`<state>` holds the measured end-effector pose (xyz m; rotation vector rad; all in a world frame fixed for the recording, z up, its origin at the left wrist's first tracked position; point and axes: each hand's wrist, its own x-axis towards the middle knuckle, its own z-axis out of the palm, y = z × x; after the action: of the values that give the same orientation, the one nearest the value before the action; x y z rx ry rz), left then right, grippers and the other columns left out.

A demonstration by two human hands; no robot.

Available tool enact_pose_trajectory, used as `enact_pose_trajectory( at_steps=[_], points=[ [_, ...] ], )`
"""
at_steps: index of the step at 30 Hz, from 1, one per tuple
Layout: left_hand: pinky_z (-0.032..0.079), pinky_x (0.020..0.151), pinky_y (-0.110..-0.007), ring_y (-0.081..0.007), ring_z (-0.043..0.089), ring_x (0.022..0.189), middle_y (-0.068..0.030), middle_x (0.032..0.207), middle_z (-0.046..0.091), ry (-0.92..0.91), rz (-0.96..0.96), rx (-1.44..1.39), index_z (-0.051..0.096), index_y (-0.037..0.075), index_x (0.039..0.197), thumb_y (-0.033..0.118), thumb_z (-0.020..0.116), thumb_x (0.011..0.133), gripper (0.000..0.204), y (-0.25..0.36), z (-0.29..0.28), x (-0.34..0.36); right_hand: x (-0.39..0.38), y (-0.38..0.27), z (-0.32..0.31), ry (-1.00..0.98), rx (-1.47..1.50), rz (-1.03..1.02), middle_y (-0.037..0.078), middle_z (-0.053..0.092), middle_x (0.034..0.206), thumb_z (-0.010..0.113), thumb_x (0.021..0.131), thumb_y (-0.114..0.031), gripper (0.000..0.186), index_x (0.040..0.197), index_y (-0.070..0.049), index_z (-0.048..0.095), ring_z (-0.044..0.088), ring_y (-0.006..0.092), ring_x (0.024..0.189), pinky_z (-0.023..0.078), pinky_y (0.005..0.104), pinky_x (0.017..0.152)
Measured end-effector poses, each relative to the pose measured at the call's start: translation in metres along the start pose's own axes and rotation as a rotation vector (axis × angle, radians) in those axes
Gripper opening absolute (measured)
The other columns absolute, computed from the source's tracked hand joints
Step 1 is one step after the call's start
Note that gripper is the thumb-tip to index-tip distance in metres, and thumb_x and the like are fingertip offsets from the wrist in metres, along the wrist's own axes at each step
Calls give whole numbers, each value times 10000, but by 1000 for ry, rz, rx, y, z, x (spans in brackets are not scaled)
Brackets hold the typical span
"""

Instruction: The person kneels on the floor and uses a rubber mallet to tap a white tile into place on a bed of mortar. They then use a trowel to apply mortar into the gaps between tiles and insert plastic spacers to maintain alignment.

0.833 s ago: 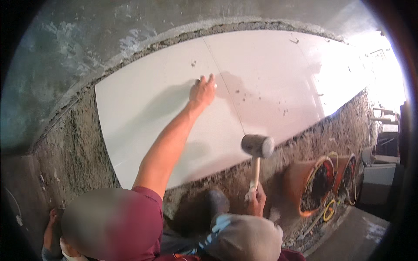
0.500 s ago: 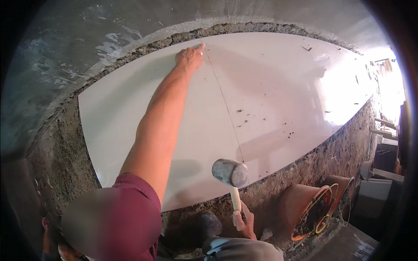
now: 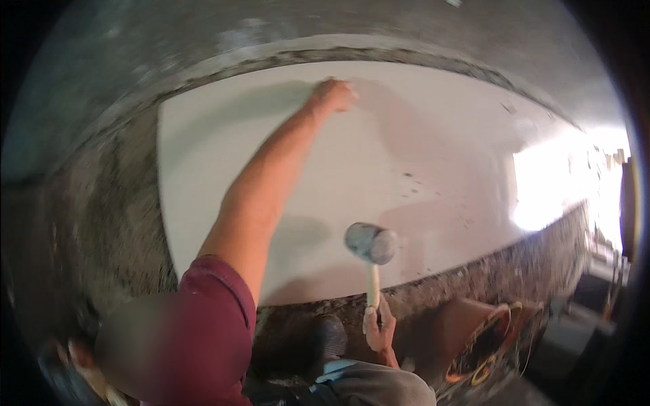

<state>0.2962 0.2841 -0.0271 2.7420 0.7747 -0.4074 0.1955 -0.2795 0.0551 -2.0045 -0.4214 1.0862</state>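
My right hand [image 3: 381, 323] is wrapped around the pale handle of a rubber mallet [image 3: 371, 242]. Its grey, worn head is raised over the near part of the large glossy white tiles [image 3: 332, 169]. At full stretch, my left arm crosses the tiles, and my left hand [image 3: 335, 95] is close to their far edge. Motion smears its fingers, so I cannot see whether they touch the surface. The seam between the tiles is blurred now. Dark crumbs [image 3: 413, 183] lie scattered on the right-hand tile.
Rough mortar [image 3: 122, 210] borders the tiles at left and along the near edge. A grey wall [image 3: 271, 30] rises behind them. Dirty orange-brown buckets [image 3: 467, 331] lie tipped at lower right. My boot [image 3: 330, 336] stands by the near edge. Bright light glares at right.
My left hand has drawn back from the far end of the seam, its pointing finger no longer distinct. The view has shifted. The mallet stays raised in my right hand.
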Motion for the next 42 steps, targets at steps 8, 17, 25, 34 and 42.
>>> enact_pose_trajectory(
  at_steps=[8, 17, 25, 34, 42],
  points=[
    [282, 1041, -801, -393, 40, 1517, -97, 1649, -89, -84, -604, -325, 53, 321, 1583, 590, 838, 671, 1232, -91, 63, -358, 57, -95, 86, -127, -214, -255, -15, 479, 702, 486, 1021, -139, 569, 1549, -39, 300, 443, 58, 567, 367, 233, 490],
    [237, 1004, -848, -442, -36, 1505, -104, 1648, -157, -125, -638, -376, -70, 310, 1581, 619, 848, 631, 1357, -79, 82, -419, 83, -141, 159, 10, -315, -770, 35, 516, 647, 520, 1022, -130, 585, 1559, -93, 292, 484, 89, 557, 421, 262, 511],
    [194, 965, -878, -478, -42, 1494, -151, 1650, -128, 7, -625, -390, -12, 266, 1588, 565, 889, 600, 1370, -83, 111, -412, 80, -126, 165, -26, -382, -595, 149, 644, 781, 520, 998, -84, 627, 1571, -183, 286, 580, 186, 645, 503, 347, 637],
    [255, 1010, -827, -532, -58, 1471, -176, 1641, -138, -94, -427, -232, -117, 278, 1578, 502, 897, 624, 1410, -22, 138, -422, 6, -82, 110, 23, -253, -706, 250, 671, 946, 559, 971, -123, 652, 1560, -206, 291, 666, 418, 807, 521, 458, 703],
    [264, 946, -868, -505, -135, 1472, -126, 1635, -207, -219, -423, -206, -142, 306, 1569, 537, 896, 596, 1441, 40, 132, -439, -28, -32, 72, -70, -389, -351, 268, 660, 1120, 573, 973, -139, 615, 1539, -131, 333, 677, 421, 971, 546, 434, 828]
  ],
)
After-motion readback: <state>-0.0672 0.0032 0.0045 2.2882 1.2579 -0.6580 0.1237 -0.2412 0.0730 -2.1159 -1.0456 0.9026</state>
